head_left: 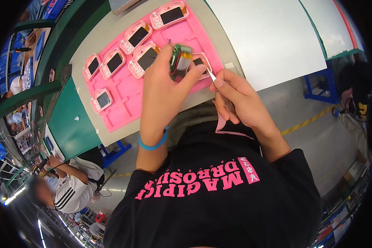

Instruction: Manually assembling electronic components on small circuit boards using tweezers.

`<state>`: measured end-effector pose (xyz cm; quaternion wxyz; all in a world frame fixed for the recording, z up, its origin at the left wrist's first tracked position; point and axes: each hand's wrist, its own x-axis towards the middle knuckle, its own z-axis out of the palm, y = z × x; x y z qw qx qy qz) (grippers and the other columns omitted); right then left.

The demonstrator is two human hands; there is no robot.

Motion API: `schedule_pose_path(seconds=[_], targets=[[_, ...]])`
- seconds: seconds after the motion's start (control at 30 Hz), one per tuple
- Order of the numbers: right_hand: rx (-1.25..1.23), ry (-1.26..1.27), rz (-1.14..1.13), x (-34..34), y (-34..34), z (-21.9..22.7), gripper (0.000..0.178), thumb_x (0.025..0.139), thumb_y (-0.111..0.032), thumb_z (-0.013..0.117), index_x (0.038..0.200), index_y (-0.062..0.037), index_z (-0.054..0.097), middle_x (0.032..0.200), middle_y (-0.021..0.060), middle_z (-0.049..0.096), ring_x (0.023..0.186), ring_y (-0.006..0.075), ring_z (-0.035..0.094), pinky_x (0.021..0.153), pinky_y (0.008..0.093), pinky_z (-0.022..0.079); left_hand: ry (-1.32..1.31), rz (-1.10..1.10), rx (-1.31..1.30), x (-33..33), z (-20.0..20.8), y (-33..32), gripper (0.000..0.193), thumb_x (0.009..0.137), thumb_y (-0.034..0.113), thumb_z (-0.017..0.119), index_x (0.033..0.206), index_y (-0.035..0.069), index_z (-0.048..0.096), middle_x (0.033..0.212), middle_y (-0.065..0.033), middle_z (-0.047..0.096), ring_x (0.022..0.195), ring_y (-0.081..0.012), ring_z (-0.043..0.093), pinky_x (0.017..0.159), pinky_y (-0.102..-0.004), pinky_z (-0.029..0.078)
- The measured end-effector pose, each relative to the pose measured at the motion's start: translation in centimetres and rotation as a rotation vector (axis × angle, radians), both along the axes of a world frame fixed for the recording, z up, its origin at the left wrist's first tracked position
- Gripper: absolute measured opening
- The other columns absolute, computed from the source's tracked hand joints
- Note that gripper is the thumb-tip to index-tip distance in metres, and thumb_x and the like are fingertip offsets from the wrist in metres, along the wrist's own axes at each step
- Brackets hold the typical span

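Tabletop (101,31) beneath pink tray (130,96); left hand (165,84) pinches green circuit board (180,58), at ten o'clock from white tool (212,75) pinched by right hand (237,91).

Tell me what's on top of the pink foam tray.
Six pink casings with dark screens lie on the pink foam tray. Another casing shows partly past the left grip; whether it rests there is unclear. That grip and its green electronic part hide whatever's behind.
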<state>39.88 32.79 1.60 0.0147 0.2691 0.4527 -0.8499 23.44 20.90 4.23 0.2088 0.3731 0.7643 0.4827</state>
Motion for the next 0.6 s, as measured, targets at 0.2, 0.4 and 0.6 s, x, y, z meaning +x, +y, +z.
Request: schedule_pose_path(seconds=[0.2,0.4,0.6], targets=[[0.132,0.107,0.002,0.8,-0.7,0.2,0.013,0.114,-0.013,0.047,0.109,-0.0047,0.056,0.059,0.0013,0.055,0.045,0.0092,0.041,0.047,0.0224,0.031,-0.67,-0.067,-0.026,-0.4,0.8,-3.0,0.017,0.103,0.011,0.067,0.115,-0.001,0.068,0.084,-0.0066,0.07,0.068,-0.0117,0.058,0.064,-0.0221,0.048],[0.372,0.122,0.024,1.0,-1.3,-0.7,0.01,0.112,-0.01,0.052,0.107,-0.0042,0.056,0.06,-0.0021,0.05,0.051,0.0084,0.041,0.053,0.0232,0.034,-0.647,-0.105,-0.063,-0.1,0.3,-3.1,0.02,0.106,0.011,0.063,0.119,-0.002,0.069,0.082,-0.004,0.067,0.067,-0.0095,0.054,0.061,-0.0214,0.045],[0.519,0.061,0.006,1.0,-1.2,-0.6,0.006,0.11,-0.009,0.056,0.104,-0.0061,0.057,0.061,-0.0006,0.054,0.051,0.0116,0.044,0.052,0.0284,0.033,-0.642,-0.112,-0.104,-0.2,-0.1,-3.0,0.021,0.104,0.011,0.067,0.121,0.0,0.071,0.08,-0.0021,0.065,0.066,-0.0084,0.054,0.061,-0.0215,0.044]])
